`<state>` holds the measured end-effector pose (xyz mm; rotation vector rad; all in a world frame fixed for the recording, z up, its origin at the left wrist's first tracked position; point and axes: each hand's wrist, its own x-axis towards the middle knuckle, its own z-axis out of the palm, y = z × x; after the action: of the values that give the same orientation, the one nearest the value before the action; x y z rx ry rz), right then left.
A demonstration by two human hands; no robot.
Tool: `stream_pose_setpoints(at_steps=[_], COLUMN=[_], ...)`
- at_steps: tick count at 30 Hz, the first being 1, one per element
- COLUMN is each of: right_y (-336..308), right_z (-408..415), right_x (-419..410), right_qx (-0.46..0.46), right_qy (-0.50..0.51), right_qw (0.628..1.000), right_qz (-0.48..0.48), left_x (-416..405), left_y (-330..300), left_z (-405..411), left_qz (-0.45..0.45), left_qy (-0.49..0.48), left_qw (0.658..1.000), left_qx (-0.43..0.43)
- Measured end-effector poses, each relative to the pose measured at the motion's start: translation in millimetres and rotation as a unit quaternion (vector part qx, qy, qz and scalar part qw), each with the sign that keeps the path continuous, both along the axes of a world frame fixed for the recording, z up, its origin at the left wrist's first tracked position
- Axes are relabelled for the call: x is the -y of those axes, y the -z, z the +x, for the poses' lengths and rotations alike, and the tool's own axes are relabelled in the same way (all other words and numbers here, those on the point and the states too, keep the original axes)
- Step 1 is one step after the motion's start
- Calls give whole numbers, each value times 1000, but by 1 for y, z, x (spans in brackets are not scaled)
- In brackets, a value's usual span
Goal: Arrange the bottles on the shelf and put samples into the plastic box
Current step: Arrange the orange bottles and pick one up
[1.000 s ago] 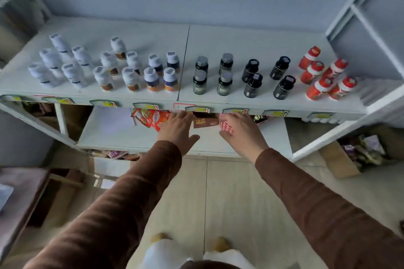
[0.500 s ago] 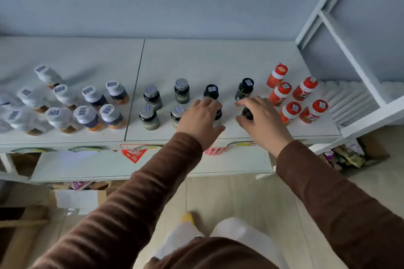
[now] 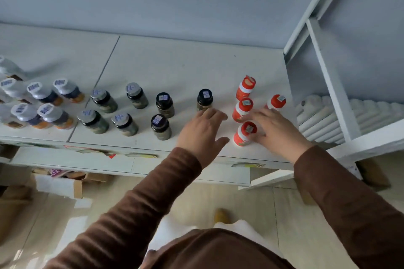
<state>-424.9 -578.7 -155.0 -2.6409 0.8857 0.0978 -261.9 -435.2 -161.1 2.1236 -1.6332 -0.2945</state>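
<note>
1. Orange bottles (image 3: 242,109) stand upright at the right end of the shelf (image 3: 175,67); likely light, rigid and smooth, best gripped around the body under the cap.
2. Right hand (image 3: 273,129) rests fingers against the nearest orange bottle (image 3: 243,134); left hand (image 3: 202,130) hovers open beside the dark bottles (image 3: 162,114).
3. At least one bottle is hidden behind the hands; no plastic box is in view.

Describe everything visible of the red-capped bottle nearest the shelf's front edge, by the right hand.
The nearest red-capped bottle is a small orange-red container with a white band under its red cap, apparently plastic. A square printed sticker sits on the cap. It stands upright on the white shelf, closest to the front edge in a group of at least four like it. The right hand reaches among the group, its fingers against this bottle's right side. The left hand hovers apart on its left, fingers spread.
</note>
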Motion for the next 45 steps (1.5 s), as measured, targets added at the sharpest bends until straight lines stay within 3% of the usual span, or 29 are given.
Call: stream_pose_setpoints(at_steps=[7,10,12,14,16,20,23,25,28,31,33,36,39,40,42,45], right_y=[24,12,-3,-19,-31,-42,-51,-56,-58,-57,-56,-50,-48,-48,-48,-41], right_z=[-4,-4,-6,-5,0,13,21,26,29,26,20,12,6,4,0,-4], right_x=[20,30,36,41,44,40,36,34,32,35,41,52,58,59,57,51], right_qx=[7,44,88,123,162,227,243,244,242,241,243,228,195,182,154,130], right_qy=[-85,-72,-55,-46,-24,25,26,10,-1,-14,-41,-81,-104,-110,-116,-120], right_qw=[996,995,989,983,975,946,930,936,942,947,952,955,956,960,967,974], right_qz=[-13,52,103,127,148,232,276,256,233,212,180,171,190,185,165,142], left_x=[18,21,22,23,24,26,29,30,31,33,33,34,40,43,47,50], left_y=[39,50,52,48,39,17,6,3,4,6,5,4,4,5,9,20], left_z=[-46,-52,-55,-58,-59,-60,-64,-65,-66,-65,-64,-61,-59,-59,-63,-66], left_qz=[79,72,30,-33,-87,-123,-96,-83,-77,-75,-89,-119,-84,-76,-79,-69], left_qy=[-80,-114,-132,-135,-126,-118,-115,-98,-57,-55,-72,-67,-76,-97,-135,-160], left_qw=[989,980,963,919,853,673,544,503,483,496,539,662,829,866,904,928], left_qx=[-99,-145,-232,-369,-500,-720,-826,-855,-871,-863,-835,-737,-548,-485,-398,-329])
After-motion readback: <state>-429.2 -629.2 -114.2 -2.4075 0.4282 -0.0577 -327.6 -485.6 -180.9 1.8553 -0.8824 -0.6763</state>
